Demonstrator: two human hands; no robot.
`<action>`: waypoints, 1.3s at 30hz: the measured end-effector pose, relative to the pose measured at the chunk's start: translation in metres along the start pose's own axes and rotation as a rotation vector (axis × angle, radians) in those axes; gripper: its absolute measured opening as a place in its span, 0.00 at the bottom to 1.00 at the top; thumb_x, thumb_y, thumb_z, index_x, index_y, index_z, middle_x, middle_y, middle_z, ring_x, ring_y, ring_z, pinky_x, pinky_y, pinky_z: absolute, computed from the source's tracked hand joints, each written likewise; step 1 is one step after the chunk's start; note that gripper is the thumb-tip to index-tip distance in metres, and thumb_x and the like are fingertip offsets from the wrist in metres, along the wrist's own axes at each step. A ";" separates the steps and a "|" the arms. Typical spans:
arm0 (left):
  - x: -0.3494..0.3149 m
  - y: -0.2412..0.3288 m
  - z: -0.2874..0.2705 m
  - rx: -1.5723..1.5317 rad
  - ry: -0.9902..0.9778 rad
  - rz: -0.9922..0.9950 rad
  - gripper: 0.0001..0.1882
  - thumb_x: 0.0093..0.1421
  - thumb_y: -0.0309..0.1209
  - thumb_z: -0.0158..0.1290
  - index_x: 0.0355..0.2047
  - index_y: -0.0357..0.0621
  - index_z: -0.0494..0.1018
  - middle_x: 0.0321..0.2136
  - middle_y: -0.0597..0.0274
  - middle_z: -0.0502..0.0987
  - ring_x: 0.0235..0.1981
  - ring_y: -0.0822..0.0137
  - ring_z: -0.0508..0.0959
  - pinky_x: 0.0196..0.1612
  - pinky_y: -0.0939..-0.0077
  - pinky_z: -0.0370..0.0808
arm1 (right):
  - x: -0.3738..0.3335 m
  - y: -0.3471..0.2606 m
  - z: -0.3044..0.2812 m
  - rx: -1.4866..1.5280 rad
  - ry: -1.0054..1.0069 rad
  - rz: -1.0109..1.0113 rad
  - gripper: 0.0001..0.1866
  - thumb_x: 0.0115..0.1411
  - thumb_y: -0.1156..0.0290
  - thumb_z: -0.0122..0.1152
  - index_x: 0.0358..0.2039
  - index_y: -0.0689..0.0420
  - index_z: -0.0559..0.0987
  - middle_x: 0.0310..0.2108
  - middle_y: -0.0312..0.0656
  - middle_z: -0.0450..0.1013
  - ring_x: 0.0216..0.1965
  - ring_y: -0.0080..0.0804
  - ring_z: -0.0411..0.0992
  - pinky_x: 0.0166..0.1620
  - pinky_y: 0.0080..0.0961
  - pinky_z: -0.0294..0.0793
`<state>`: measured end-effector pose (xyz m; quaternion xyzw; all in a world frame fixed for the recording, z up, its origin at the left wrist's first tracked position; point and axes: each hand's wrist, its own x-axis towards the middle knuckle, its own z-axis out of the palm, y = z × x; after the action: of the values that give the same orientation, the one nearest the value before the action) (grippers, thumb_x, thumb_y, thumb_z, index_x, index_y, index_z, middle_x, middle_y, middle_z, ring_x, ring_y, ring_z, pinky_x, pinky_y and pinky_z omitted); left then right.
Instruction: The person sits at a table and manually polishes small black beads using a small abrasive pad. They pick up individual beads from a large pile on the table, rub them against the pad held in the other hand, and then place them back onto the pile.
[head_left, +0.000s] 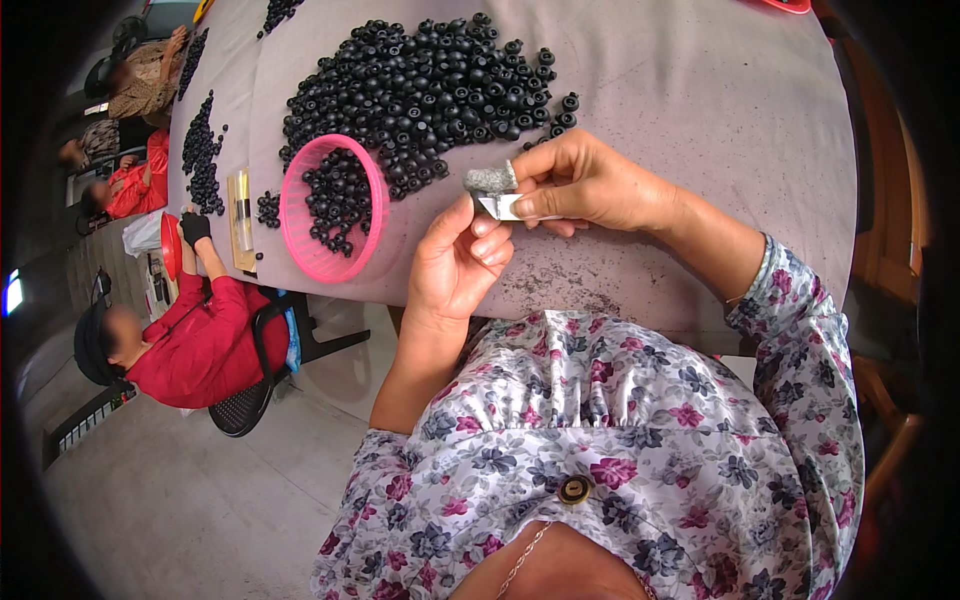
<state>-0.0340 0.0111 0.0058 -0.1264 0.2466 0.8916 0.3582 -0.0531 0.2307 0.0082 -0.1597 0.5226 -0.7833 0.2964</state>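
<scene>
My right hand (590,185) grips a small craft knife (507,206) with a pale handle, its pointed blade facing left. A grey fuzzy finger cover (490,179) sits at the tip of that hand's index finger, just above the blade. Close to the knife's point, my left hand (455,255) has its thumb and fingers curled together; what they pinch, if anything, is too small and hidden to make out. Beyond both hands spreads a large pile of small round black parts (420,85). More of them lie in a pink plastic basket (378,215) left of my left hand.
The table (690,120) has a grey cloth with dark shavings (575,290) near its front edge. A smaller heap of black parts (203,160) and a yellowish tray (243,220) lie at the left. A person in red (210,345) sits there; others are farther back.
</scene>
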 end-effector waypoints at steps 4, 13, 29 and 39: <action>0.000 0.002 -0.004 0.032 -0.059 0.006 0.11 0.66 0.34 0.50 0.42 0.39 0.70 0.24 0.68 0.68 0.22 0.76 0.66 0.26 0.81 0.65 | 0.001 0.002 0.000 0.016 -0.001 0.011 0.08 0.60 0.71 0.62 0.38 0.58 0.83 0.21 0.30 0.73 0.17 0.13 0.65 0.18 0.12 0.59; 0.001 0.002 -0.002 0.006 -0.063 -0.030 0.11 0.66 0.34 0.50 0.42 0.38 0.69 0.25 0.69 0.67 0.21 0.77 0.66 0.26 0.82 0.65 | 0.003 0.005 -0.003 0.149 0.013 0.044 0.07 0.58 0.73 0.63 0.37 0.60 0.82 0.22 0.32 0.74 0.17 0.14 0.66 0.18 0.12 0.58; 0.002 0.002 -0.004 -0.024 -0.056 -0.046 0.12 0.65 0.34 0.51 0.44 0.39 0.70 0.24 0.70 0.67 0.22 0.78 0.68 0.25 0.82 0.66 | 0.002 0.005 -0.003 0.069 0.005 0.040 0.10 0.58 0.73 0.64 0.41 0.60 0.80 0.22 0.30 0.74 0.18 0.13 0.67 0.19 0.12 0.60; 0.002 0.004 -0.003 -0.060 -0.084 -0.045 0.13 0.65 0.34 0.51 0.44 0.37 0.70 0.25 0.69 0.67 0.22 0.77 0.68 0.25 0.82 0.67 | 0.001 0.001 0.000 0.037 -0.009 0.037 0.12 0.58 0.74 0.63 0.42 0.60 0.80 0.23 0.30 0.75 0.18 0.12 0.67 0.19 0.11 0.60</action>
<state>-0.0381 0.0083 0.0033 -0.1050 0.2015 0.8948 0.3844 -0.0538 0.2292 0.0076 -0.1481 0.5098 -0.7863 0.3162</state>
